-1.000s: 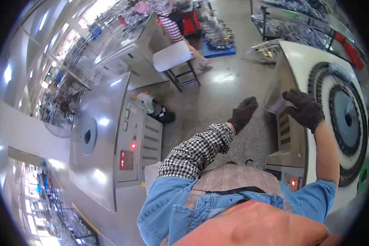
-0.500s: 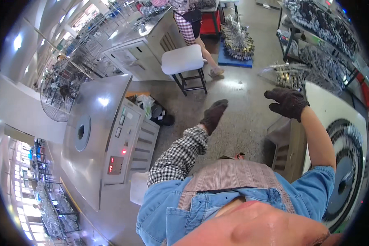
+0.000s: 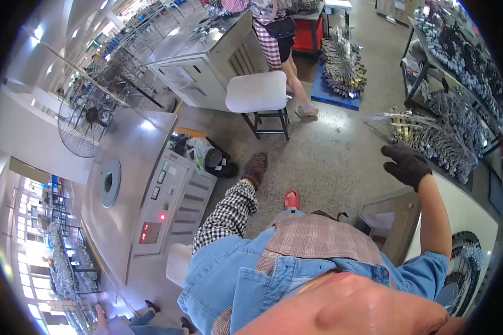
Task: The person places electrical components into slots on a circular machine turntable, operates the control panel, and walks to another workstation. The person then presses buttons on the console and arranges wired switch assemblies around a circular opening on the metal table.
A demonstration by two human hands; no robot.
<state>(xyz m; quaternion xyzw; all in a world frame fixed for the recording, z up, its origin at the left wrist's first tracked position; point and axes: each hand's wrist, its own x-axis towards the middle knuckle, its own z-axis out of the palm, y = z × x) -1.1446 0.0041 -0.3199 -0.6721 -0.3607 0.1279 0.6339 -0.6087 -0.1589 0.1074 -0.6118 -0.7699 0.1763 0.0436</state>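
Observation:
My left hand [image 3: 256,169], in a dark brown knitted glove, hangs over the floor with its fingers stretched out and nothing visible in it. A black-and-white checked sleeve [image 3: 227,210] covers that forearm. My right hand [image 3: 406,165], gloved alike, is open, thumb apart from the fingers, and holds nothing. It hovers near a heap of silvery metal pieces in bundles [image 3: 450,131] at the right. Below that hand stands a pale-topped cabinet [image 3: 450,204] bearing a dark ring-shaped part with metal pieces around it [image 3: 465,268].
At left stands a steel-topped machine [image 3: 134,162] with a round opening, lit panel and fan [image 3: 88,120] behind it. Ahead are a white-topped stool [image 3: 257,92], a person [image 3: 276,47] at a bench, and a blue pallet [image 3: 332,89] with stacked metal pieces. A rack [image 3: 422,67] stands far right.
My view has moved forward and turned; the stool and heap look nearer. My left hand has shifted left and down, my right hand slightly lower. My red sandal now shows.

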